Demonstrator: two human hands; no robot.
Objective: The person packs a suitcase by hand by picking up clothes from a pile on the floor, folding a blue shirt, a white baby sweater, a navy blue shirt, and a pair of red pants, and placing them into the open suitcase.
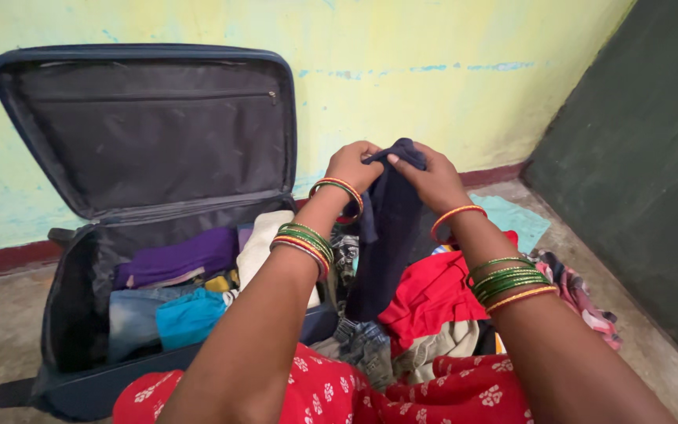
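Fingers of the left hand [351, 166] and right hand [435, 182] pinch shut on the top edge of a soft, dark navy cloth garment [386, 228], hanging limp above a crumpled red fabric heap [431, 294]. Beside it, folded clothes fill the open, dark blue fabric suitcase [68, 314].

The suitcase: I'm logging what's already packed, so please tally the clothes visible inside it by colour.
Purple piece: 1
Cream piece: 1
Turquoise piece: 1
Pale blue piece: 1
Yellow piece: 1, only a sliver shows
Total: 5
Not counted: the navy garment gripped by the left hand and right hand.
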